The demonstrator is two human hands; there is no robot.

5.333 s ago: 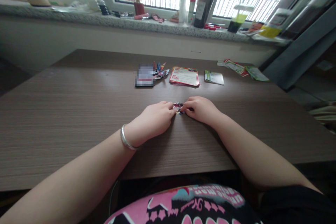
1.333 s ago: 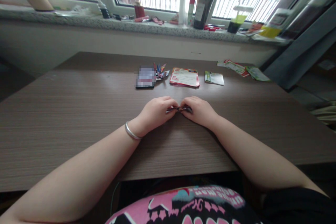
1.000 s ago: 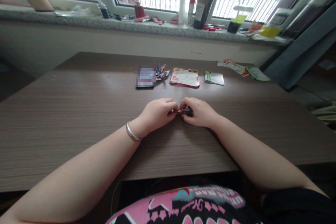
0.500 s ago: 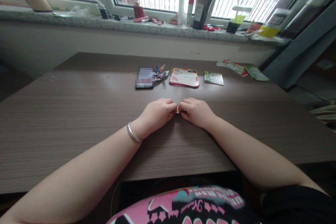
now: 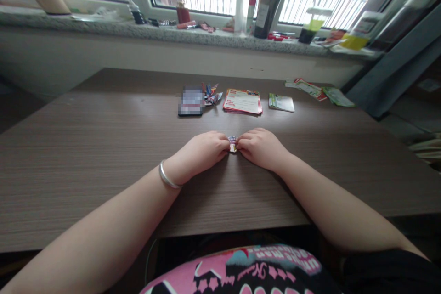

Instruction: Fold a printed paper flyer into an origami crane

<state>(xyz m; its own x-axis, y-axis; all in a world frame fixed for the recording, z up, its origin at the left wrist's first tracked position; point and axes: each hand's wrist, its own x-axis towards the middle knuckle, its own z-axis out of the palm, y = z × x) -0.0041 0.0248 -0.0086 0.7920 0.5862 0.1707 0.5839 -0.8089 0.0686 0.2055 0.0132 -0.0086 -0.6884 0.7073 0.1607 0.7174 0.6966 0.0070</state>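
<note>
On the near side of the card stack, the left hand and right hand, fingertips drawn together, pinch opposite edges of a small printed paper, presumably to steady it evenly.

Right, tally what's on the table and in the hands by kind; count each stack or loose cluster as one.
Flat device: 1
Stacks: 2 (red-edged stack, green-and-white stack)
Loose clusters: 2 (colourful cluster beside the device, red-and-green cluster at far right)
Small held piece: 1
Total: 6
</note>
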